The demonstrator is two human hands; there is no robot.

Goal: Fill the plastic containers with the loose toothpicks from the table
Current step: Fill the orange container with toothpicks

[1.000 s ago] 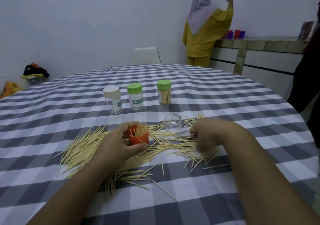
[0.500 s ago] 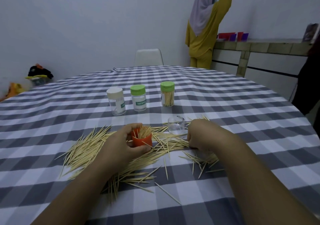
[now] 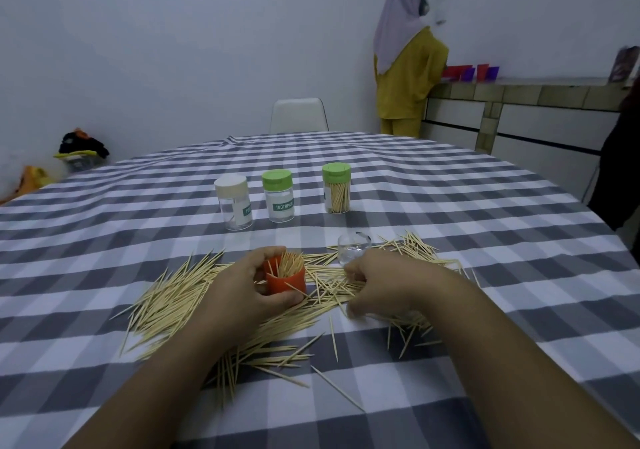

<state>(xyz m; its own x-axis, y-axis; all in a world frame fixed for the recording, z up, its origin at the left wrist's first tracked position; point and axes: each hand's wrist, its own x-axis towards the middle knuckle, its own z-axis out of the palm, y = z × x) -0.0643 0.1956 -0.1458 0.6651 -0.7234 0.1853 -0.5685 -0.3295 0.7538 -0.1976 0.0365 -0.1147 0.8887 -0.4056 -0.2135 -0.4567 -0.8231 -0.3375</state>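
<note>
My left hand [image 3: 242, 292] grips a small orange container [image 3: 285, 280] that stands upright and holds a bunch of toothpicks. My right hand [image 3: 388, 284] lies curled over the loose toothpicks [image 3: 173, 303] just right of it, fingertips down among them; what it pinches is hidden. Loose toothpicks spread in a wide pile across the checked tablecloth [image 3: 485, 206]. Behind stand three capped clear containers: a white-capped one [image 3: 233, 202], a green-capped one [image 3: 278, 195], and a green-capped one with toothpicks inside [image 3: 336, 189].
A clear container part [image 3: 354, 247] lies just beyond my right hand. A white chair [image 3: 298, 114] stands at the table's far edge. A person in yellow [image 3: 408, 78] stands at a counter [image 3: 519, 102] at the back right. Bags [image 3: 81, 152] lie on the floor at left.
My right hand has slid leftward across the toothpick pile toward the orange container, dragging sticks with it. My left hand keeps its grip on the container. The person at the back lowered an arm.
</note>
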